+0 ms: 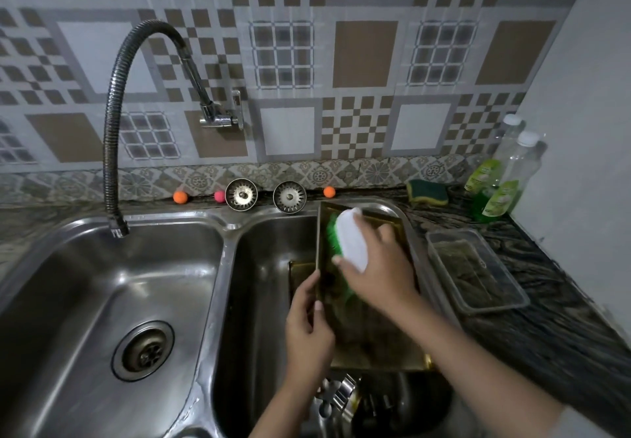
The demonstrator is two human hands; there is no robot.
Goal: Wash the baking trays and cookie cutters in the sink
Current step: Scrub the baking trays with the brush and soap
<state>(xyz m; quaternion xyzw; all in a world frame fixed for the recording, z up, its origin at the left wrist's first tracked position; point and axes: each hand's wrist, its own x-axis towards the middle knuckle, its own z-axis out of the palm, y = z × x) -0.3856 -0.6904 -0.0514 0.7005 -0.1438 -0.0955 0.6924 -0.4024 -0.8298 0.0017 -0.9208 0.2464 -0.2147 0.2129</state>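
- The double steel sink fills the lower left, set into a dark marbled bench; its left basin holds only a drain, with the flexible hose tap hanging over its back edge.
- A gold baking tray stands tilted in the right basin, its far end leaning on the back rim, with a second tray partly hidden beneath it.
- The right hand grips a white-backed scrub brush, fingers curled over its top, green bristles pressed against the tray's inner face.
- The left hand steadies the tray, thumb and fingers pinching its left rim.
- A clear plastic container lies on the bench just right of the sink.
- Two dish-soap bottles stand in the back right corner, a green-and-yellow sponge beside them.
- Metal cookie cutters lie in the right basin's near end, below the tray.
- Two sink strainers lean against the back wall.
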